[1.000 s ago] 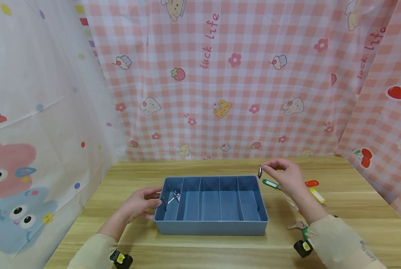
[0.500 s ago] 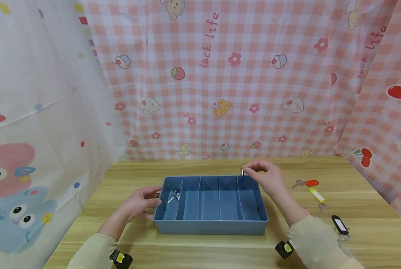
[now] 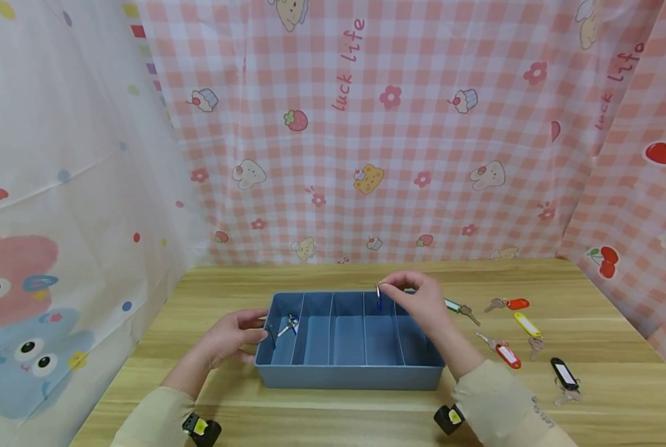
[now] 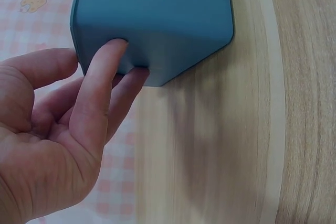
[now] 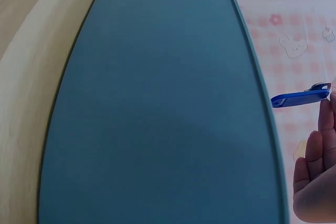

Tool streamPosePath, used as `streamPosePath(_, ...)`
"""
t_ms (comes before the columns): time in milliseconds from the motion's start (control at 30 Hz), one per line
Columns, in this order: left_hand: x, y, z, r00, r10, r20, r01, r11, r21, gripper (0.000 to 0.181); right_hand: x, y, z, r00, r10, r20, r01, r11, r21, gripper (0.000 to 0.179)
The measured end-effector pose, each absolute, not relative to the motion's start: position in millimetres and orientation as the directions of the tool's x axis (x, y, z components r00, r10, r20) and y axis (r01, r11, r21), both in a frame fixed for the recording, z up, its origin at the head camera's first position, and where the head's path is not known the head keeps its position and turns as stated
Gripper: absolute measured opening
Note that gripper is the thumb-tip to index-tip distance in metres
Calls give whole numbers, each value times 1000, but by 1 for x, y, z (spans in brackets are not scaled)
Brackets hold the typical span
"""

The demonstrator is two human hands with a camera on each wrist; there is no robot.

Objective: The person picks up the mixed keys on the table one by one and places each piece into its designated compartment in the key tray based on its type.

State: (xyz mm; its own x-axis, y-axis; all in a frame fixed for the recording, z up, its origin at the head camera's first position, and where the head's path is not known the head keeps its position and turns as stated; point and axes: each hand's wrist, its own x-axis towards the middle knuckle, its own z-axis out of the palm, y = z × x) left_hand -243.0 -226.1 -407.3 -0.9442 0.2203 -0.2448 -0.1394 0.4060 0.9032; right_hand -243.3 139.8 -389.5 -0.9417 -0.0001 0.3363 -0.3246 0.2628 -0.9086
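Observation:
My right hand (image 3: 421,304) pinches a key with a blue key tag (image 5: 299,98) by its metal end. The tag (image 3: 379,302) hangs over the back part of a blue-grey divided tray (image 3: 349,377), around the second compartment from the right. At the tray's left end, my left hand (image 3: 229,338) rests its loosely bent fingers (image 4: 94,93) against the outer wall. Inside the leftmost compartment lies a key (image 3: 290,326) with a bit of blue beside it, its tag mostly hidden.
To the tray's right lie several tagged keys: a green tag (image 3: 452,305) partly behind my right hand, an orange-red tag (image 3: 517,304), a yellow tag (image 3: 527,325), a red tag (image 3: 508,356) and a black tag (image 3: 564,374). A checked curtain (image 3: 333,136) hangs behind the wooden table (image 3: 226,410).
My right hand has moved left with the blue-tagged key, from beyond the tray's back right corner to over the tray. My left hand and the tray have stayed put.

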Motion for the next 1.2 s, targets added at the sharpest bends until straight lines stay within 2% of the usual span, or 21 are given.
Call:
streamPosePath(467, -242, -226, -405, -943, 228, -240, -132, 405, 905, 58, -238, 107, -387, -964, -52, 259, -264, 218, -939, 15)
streamPosePath(933, -242, -226, -407, -946, 213, -245, -146, 396, 907, 56, -237, 71, -391, -959, -119, 256, -272, 146, -951, 8)
streamPosePath(1200, -242, -227, -407, -945, 219, -241, -138, 400, 906, 56, -234, 47, -393, -953, -167, 255, -277, 128, -952, 11)
